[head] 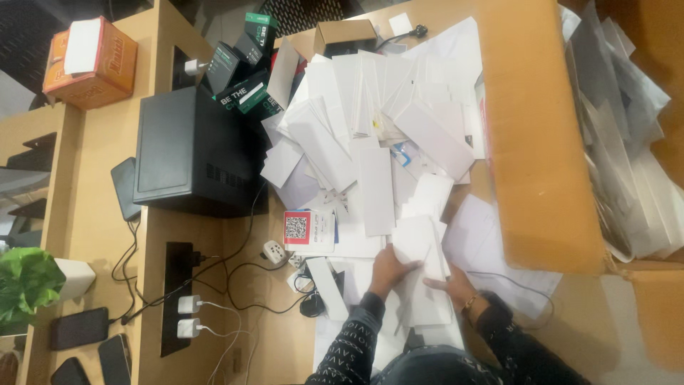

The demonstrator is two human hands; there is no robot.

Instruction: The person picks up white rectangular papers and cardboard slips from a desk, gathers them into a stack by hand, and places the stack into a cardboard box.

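Note:
A big heap of white card pieces (370,142) covers the wooden desk (107,142). Close to me lies a small stack of white cards (420,249). My left hand (388,271) rests on its left side, with the fingers curled over the cards' edge. My right hand (450,285) lies flat on the stack's lower right part; a bracelet shows at that wrist. Both sleeves are dark with a light pattern.
A black box-shaped device (189,150) stands left of the heap, with dark green boxes (246,78) behind it. A large open cardboard carton (541,135) with grey bags is on the right. Power strip (178,292), chargers, cables, phones (78,328) and a plant (28,285) at left.

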